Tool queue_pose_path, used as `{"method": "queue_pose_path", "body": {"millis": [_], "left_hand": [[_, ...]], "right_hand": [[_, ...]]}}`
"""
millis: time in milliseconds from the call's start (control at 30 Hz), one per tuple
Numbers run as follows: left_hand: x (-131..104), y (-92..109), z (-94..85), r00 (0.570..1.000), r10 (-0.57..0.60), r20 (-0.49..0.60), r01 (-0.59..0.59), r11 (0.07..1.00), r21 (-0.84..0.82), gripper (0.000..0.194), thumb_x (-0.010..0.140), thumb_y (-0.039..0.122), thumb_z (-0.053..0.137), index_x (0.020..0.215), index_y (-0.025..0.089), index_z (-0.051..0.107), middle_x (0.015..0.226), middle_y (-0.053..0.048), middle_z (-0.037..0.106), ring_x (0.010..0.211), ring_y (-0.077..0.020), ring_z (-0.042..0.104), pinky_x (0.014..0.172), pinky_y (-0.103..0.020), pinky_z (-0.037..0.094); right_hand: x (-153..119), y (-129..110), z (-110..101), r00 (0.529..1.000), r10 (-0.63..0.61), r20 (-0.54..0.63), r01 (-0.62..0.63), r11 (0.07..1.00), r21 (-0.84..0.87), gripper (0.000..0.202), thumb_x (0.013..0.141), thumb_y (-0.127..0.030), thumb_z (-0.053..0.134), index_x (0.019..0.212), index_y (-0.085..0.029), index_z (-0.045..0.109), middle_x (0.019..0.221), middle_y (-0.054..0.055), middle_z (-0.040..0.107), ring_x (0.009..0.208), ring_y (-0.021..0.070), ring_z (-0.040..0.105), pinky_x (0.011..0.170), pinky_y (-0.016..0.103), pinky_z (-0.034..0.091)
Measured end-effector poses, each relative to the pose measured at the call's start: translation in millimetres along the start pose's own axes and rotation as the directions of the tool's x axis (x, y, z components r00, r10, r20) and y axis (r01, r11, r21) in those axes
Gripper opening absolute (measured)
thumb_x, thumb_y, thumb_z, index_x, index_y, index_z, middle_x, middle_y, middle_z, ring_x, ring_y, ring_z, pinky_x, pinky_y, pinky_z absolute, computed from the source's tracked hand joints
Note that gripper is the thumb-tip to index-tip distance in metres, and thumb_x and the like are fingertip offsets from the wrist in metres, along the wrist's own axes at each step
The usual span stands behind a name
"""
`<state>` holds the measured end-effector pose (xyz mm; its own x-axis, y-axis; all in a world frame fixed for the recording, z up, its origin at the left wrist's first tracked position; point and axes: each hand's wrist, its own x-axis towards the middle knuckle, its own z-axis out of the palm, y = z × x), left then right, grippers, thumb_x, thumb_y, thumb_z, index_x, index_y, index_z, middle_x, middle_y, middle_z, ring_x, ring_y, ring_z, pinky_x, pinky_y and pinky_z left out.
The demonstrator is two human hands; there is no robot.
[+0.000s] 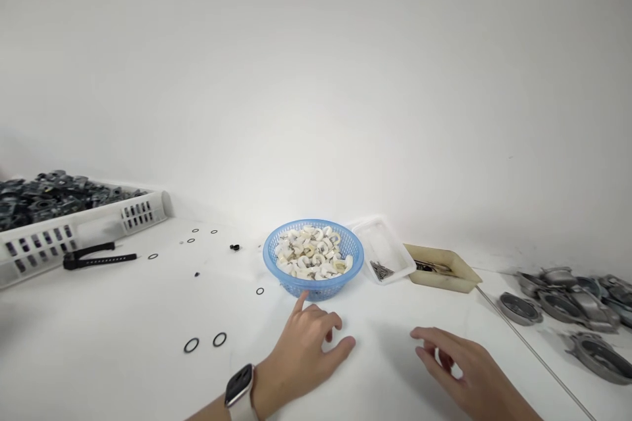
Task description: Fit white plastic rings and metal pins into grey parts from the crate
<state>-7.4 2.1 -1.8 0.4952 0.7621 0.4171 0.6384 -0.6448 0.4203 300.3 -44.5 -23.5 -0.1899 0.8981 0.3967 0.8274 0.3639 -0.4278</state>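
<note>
Left hand (pixel 307 342) and right hand (pixel 467 368), both empty, near a blue basket (pixel 323 286) heaped with white pieces (pixel 313 253).
The basket sits at the left hand's twelve o'clock (fingertip contact is unclear); left fingers spread; right thumb and forefinger apart; with the basket so full, much looks left, while what is done cannot be judged; lower pieces are hidden; the crate (pixel 99 227) at the left hand's ten o'clock is cut off; grey parts (pixel 560 309) at the right hand's two o'clock blur.

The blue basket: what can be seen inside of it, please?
Inside the blue basket lies a heap of small, mostly white pieces, some ring-like, a few yellowish. The upper pieces cover whatever lies below, so the basket's bottom cannot be seen.
</note>
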Motion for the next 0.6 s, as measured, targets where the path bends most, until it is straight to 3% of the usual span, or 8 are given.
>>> {"method": "queue_pose_path", "body": {"millis": [300, 600], "left_hand": [[-2.7, -5.4, 2.4, 1.000, 0.010, -0.023, -0.009, 1.000, 0.028, 0.018, 0.093, 0.041, 0.068, 0.089, 0.024, 0.071, 0.074, 0.001, 0.071, 0.080, -0.0228, 0.070, 0.119, -0.062, 0.029], [-2.4, -3.5, 1.5, 1.000, 0.006, 0.012, -0.007, 0.999, 0.048, 0.019, 0.093, 0.040, 0.068, 0.089, 0.022, 0.071, 0.074, 0.000, 0.072, 0.082, -0.0234, 0.072, 0.122, -0.061, 0.025]], "right_hand": [[-1.9, 3.9, 6.5, 0.998, -0.052, -0.044, 0.050, 0.998, -0.032, 0.026, 0.098, -0.044, 0.052, 0.102, -0.032, 0.075, 0.067, -0.002, 0.072, 0.052, 0.0178, 0.065, 0.052, 0.026, 0.056], [-1.9, 6.7, 5.5, 0.998, -0.037, -0.049, 0.038, 0.999, 0.013, 0.027, 0.097, -0.046, 0.055, 0.097, -0.030, 0.077, 0.065, 0.000, 0.073, 0.052, 0.0184, 0.066, 0.050, 0.025, 0.056]]}}
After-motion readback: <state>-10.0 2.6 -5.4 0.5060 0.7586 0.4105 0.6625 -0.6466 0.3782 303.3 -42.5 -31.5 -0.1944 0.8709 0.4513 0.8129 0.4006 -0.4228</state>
